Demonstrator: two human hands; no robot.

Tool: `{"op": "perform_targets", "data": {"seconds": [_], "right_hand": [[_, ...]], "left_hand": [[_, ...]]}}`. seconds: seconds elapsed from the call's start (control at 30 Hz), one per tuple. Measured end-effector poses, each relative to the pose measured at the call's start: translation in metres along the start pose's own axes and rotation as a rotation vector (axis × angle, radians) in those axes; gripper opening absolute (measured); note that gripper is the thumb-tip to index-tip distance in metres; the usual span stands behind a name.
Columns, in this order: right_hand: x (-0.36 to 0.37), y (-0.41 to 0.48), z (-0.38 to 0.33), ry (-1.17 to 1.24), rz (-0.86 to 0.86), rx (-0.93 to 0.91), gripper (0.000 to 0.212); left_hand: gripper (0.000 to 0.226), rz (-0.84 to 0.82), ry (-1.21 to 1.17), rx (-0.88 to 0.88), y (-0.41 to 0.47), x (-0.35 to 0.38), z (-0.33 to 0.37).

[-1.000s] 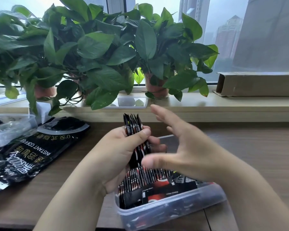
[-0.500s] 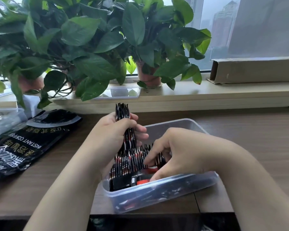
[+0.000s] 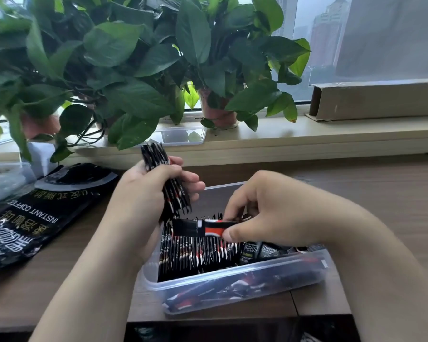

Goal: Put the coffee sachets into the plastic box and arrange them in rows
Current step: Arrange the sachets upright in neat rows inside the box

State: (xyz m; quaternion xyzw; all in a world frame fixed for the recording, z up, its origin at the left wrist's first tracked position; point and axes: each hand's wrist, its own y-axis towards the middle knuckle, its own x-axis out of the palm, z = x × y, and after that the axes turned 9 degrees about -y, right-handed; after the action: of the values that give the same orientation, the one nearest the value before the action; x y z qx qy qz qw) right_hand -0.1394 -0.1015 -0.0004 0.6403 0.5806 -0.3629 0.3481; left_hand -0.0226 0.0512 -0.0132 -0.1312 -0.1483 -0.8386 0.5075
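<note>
Gripping a bundle (image 3: 177,201) of sachets upright, the left hand (image 3: 139,193) hangs over the far left end of the box (image 3: 245,285) — thumb and fingers curled round the pack. The right hand (image 3: 282,213) pinches one sachet (image 3: 195,227) by its end between thumb and fingertips, holding it level just above a row (image 3: 198,253) standing on edge inside the box. To the right of that row, more packets (image 3: 262,250) lie loose. The box sits on the table (image 3: 381,193) — a black coffee bag (image 3: 30,218) lies at its left.
</note>
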Motion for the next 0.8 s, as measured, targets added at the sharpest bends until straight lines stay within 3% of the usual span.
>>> {"op": "perform_targets", "data": {"seconds": [0.13,0.23,0.33,0.4,0.53,0.7,0.8], "right_hand": [[-0.014,-0.007,0.005,0.038,0.081,0.044,0.011],[-0.019,-0.008,0.01,0.045,0.258,0.092,0.012],[-0.016,-0.002,0.011,0.107,0.531,0.088,0.013],[-0.011,0.002,0.004,0.079,0.601,0.014,0.009],[0.008,0.01,-0.012,-0.14,0.489,-0.17,0.011],[0.022,0.017,-0.018,-0.274,0.431,-0.245,0.024],[0.023,0.014,-0.018,-0.279,0.346,-0.259,0.021]], "left_hand": [[0.012,0.084,-0.066,0.081,0.001,-0.005,0.005],[0.012,0.115,-0.065,0.106,0.003,-0.009,0.009],[0.007,0.05,-0.008,0.02,0.0,-0.008,0.008],[0.007,-0.019,-0.017,-0.058,-0.005,-0.004,0.006],[0.02,-0.093,-0.068,-0.147,-0.011,0.004,0.004],[0.042,-0.1,-0.079,-0.161,-0.013,0.006,0.009],[0.055,-0.128,-0.028,-0.144,-0.014,0.003,0.008]]}}
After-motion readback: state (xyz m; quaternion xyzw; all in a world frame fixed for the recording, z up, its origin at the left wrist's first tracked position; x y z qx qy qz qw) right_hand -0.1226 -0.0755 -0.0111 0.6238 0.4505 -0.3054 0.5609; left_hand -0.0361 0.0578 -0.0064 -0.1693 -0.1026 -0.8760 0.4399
